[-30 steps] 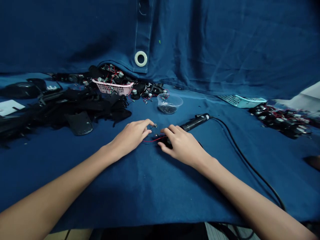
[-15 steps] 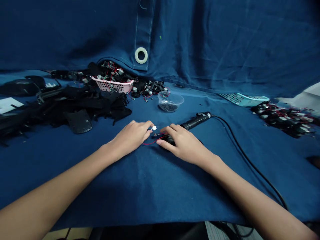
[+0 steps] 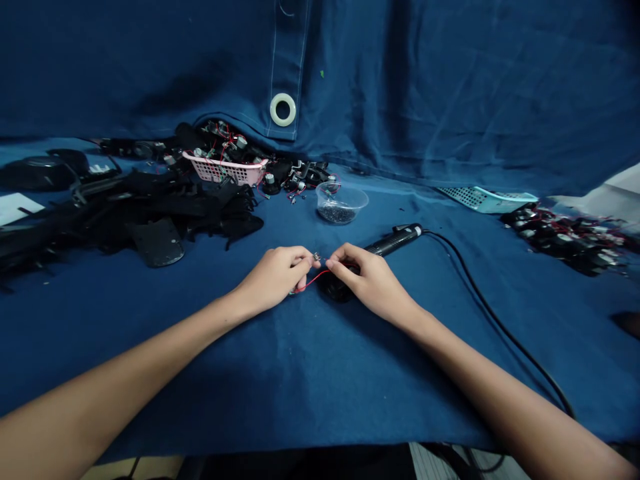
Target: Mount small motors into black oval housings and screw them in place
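My left hand (image 3: 280, 277) is closed in a pinch on a small metal part (image 3: 317, 257), which shows at its fingertips. Opposite it, my right hand (image 3: 373, 277) has thumb and forefinger pressed together; what is between them is too small to name. The two hands' fingertips are close but apart. A red wire (image 3: 313, 280) runs from under my left fingers toward a round black part (image 3: 336, 288). This part lies on the blue cloth, partly hidden by my right hand. Just behind that hand is a black electric screwdriver (image 3: 395, 241) with a cord.
A clear bowl (image 3: 353, 198) of small dark pieces stands beyond my hands. Black plastic parts (image 3: 160, 240) pile up at left, near a pink basket (image 3: 225, 172) of wired parts. A teal basket (image 3: 493, 200) and more wired parts (image 3: 570, 240) are at right. The cord (image 3: 480, 300) curves rightward.
My left fingers have turned, and the white piece at their tips now shows as a metal part. My right hand has lifted its fingers off the black part into a pinch near the left.
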Motion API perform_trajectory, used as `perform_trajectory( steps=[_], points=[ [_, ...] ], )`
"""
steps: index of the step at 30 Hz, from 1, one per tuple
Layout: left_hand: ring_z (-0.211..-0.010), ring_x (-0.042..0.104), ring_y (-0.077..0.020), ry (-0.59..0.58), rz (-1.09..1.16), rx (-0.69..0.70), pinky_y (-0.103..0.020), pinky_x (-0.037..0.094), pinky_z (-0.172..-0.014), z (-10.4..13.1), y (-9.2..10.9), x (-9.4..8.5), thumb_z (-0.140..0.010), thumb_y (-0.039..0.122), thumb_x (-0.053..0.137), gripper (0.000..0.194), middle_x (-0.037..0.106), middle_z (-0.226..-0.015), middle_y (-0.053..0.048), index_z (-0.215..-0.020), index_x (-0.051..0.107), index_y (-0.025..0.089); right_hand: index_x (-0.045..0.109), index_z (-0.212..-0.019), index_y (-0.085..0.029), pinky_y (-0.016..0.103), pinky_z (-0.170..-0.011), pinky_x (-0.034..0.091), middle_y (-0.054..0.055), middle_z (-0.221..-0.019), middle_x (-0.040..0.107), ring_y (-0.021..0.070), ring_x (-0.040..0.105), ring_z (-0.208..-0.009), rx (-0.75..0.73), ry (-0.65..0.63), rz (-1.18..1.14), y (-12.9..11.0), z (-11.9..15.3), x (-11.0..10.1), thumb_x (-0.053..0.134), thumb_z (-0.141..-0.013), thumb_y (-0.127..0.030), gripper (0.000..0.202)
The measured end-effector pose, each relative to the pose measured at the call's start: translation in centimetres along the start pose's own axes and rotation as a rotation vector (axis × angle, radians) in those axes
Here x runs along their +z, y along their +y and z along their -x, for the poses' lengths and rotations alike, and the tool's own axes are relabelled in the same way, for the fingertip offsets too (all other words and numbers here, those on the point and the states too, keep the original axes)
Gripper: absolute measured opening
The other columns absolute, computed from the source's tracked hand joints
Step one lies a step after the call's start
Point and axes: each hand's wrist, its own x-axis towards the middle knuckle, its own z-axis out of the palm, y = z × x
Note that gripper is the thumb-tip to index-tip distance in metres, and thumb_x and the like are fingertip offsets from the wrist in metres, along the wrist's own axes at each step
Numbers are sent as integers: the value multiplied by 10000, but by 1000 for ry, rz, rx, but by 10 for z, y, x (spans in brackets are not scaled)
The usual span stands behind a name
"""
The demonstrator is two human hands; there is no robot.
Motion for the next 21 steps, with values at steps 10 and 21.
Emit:
perform_trajectory(
  steps=[10, 21],
  points=[
    [-486, 466, -103, -39, 166, -103, -214, 340, -502, 0, 5, -1, -892, 293, 460, 251, 562, -513, 31, -737, 606, 161, 609, -804, -183, 245, -669, 387, -10, -757, 617, 113, 531, -706, -18, 34, -25, -1, 0, 1, 483, -917, -434, 302],
    [-494, 464, -92, -103, 182, -149, -207, 332, -515, 0, 5, -1, -886, 290, 480, 274, 576, -513, 21, -702, 620, 143, 598, -767, -176, 234, -624, 388, -11, -731, 618, 104, 522, -663, 27, 81, -89, 0, -1, 2, 589, -854, -438, 276]
  ],
)
